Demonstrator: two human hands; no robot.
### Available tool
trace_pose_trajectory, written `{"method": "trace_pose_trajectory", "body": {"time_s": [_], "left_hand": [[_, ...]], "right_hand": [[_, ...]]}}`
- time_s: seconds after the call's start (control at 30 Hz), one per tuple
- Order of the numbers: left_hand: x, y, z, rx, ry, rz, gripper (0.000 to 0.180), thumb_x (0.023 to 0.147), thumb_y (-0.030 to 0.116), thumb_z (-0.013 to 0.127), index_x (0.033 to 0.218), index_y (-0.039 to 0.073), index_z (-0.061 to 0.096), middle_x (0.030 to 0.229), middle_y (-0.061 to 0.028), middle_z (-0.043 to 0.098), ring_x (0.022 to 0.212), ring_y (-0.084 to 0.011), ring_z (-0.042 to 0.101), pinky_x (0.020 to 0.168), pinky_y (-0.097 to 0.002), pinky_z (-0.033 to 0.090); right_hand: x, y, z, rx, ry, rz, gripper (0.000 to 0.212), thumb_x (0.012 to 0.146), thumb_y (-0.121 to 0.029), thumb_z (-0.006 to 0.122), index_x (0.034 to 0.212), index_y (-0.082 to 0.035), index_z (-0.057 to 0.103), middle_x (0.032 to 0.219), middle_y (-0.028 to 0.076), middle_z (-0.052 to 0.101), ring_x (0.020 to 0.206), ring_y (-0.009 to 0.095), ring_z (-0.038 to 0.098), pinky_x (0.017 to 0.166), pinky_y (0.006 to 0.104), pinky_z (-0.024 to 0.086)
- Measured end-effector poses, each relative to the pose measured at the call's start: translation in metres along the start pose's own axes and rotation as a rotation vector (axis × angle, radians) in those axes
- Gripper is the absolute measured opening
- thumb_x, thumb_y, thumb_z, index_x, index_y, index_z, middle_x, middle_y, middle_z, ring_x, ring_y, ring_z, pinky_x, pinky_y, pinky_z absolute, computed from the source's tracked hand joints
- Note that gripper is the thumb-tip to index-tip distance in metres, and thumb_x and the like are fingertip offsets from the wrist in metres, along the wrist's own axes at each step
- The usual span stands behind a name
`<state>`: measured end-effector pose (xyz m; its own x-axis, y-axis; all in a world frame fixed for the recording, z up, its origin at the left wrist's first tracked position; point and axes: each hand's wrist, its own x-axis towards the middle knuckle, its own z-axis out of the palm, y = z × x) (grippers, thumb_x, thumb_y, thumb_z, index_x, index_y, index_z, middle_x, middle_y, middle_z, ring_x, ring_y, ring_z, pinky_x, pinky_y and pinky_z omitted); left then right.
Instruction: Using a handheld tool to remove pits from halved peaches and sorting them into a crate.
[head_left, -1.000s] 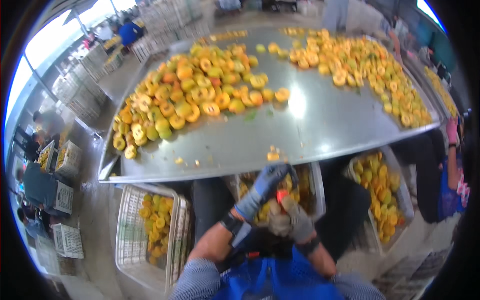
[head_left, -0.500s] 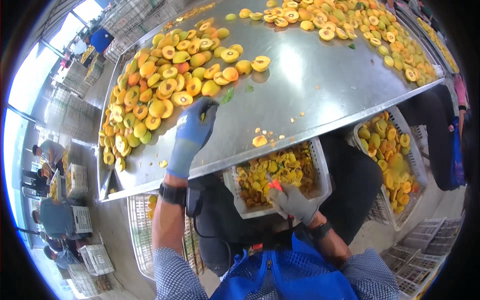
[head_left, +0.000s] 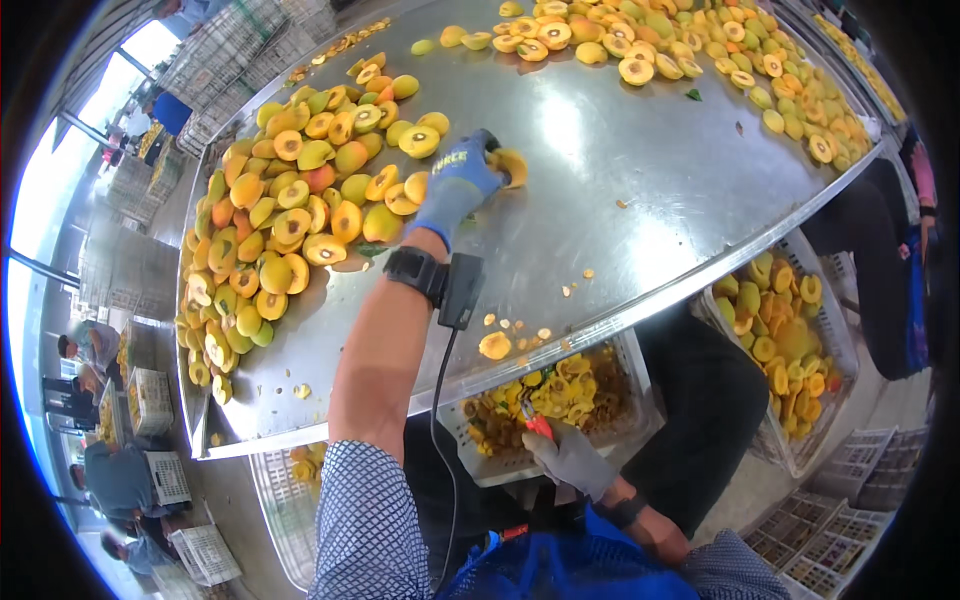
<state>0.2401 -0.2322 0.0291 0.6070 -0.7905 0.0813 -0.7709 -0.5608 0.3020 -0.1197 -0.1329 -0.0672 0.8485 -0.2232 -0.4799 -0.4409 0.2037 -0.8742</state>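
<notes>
My left hand (head_left: pixel 462 182), in a blue and grey work glove, is closed on a halved yellow peach (head_left: pixel 514 168) over the metal table (head_left: pixel 570 215). Just left of it spreads a heap of halved peaches (head_left: pixel 292 195), many with a brown hollow or pit showing. In my gloved right hand (head_left: pixel 574 460) is a red-handled pitting tool (head_left: pixel 538 426) with a metal tip. It points up over a white crate (head_left: pixel 646 385) of peach scraps between my knees. The grip of the right fingers is partly hidden.
Another peach heap (head_left: pixel 700 45) covers the table's far right. A crate of peach halves (head_left: pixel 790 340) stands right of my leg. Small scraps (head_left: pixel 495 345) lie by the near table edge. A cable (head_left: pixel 446 400) hangs from my left wrist. People sit among crates at left.
My left hand has reached away and to the right across the table and now has a peach half. My right hand with the pitting tool has shifted slightly left and nearer to me.
</notes>
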Motion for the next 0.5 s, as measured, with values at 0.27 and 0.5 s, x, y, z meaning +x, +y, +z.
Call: {"method": "trace_pose_trajectory", "body": {"time_s": [0.27, 0.5], "left_hand": [[-0.101, 0.021, -0.025, -0.418, 0.068, 0.099, 0.039, 0.074, 0.016, 0.072, 0.108, 0.006, 0.058, 0.101, -0.0118, 0.066, 0.096, -0.0240, 0.065, 0.082, -0.0332, 0.050], [-0.242, 0.053, -0.060, -0.603, -0.016, 0.137, 0.038, 0.076, 0.011, 0.067, 0.113, 0.004, 0.060, 0.103, -0.0153, 0.067, 0.095, -0.0277, 0.066, 0.083, -0.0355, 0.052]], "right_hand": [[-0.032, -0.046, -0.017, 0.298, 0.132, -0.171, 0.013, 0.095, -0.018, 0.050, 0.096, -0.007, 0.055, 0.062, -0.006, 0.045, 0.048, 0.003, 0.041, 0.044, 0.0205, 0.035], [-0.017, -0.106, -0.013, -0.053, 0.382, -0.579, 0.028, 0.094, -0.023, 0.056, 0.113, -0.002, 0.058, 0.071, -0.002, 0.055, 0.055, 0.002, 0.047, 0.048, 0.0200, 0.035]]}}
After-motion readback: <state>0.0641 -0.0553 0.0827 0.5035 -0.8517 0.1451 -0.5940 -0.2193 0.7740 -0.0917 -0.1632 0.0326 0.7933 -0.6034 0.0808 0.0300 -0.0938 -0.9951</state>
